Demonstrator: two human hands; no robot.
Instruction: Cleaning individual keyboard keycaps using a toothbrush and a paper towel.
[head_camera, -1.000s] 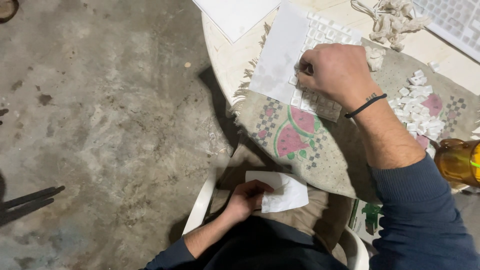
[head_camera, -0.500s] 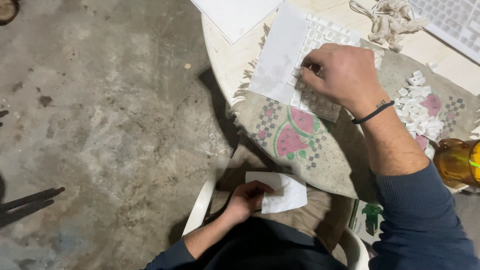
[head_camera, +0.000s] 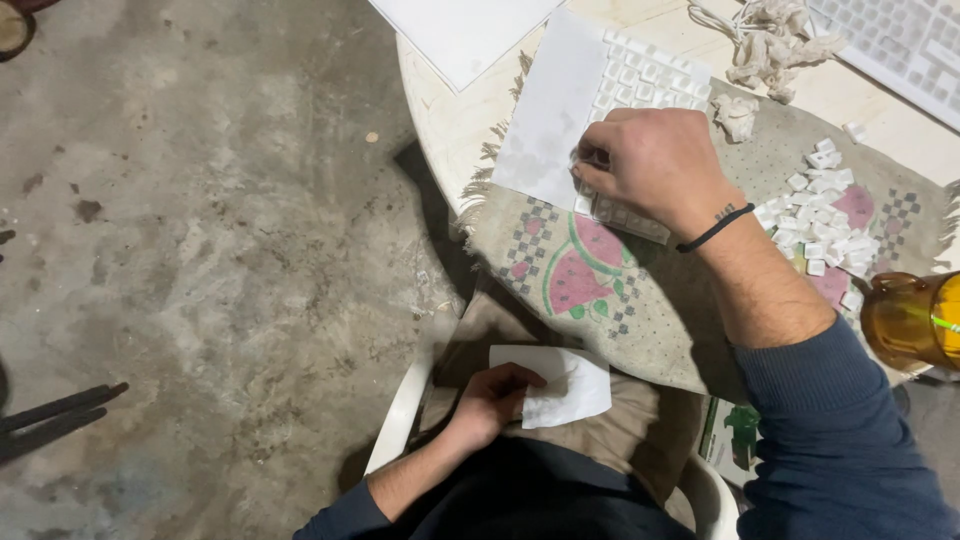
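Seen from above, a seated person's right hand (head_camera: 655, 165) pinches a small white mosaic tile (head_camera: 590, 158) against a white board (head_camera: 555, 110) near the round table's (head_camera: 440, 125) left edge. The left hand (head_camera: 492, 398), in the lap, grips a white paper scrap (head_camera: 565, 385). Loose white tiles (head_camera: 825, 210) lie on a watermelon-patterned cloth (head_camera: 600, 290) toward the right edge.

We see open concrete floor (head_camera: 200, 260) filling the frame's left. At the upper right, loose white tiles (head_camera: 825, 215), crumpled rags (head_camera: 765, 45) and an amber bottle (head_camera: 910, 320) crowd the table (head_camera: 440, 120).
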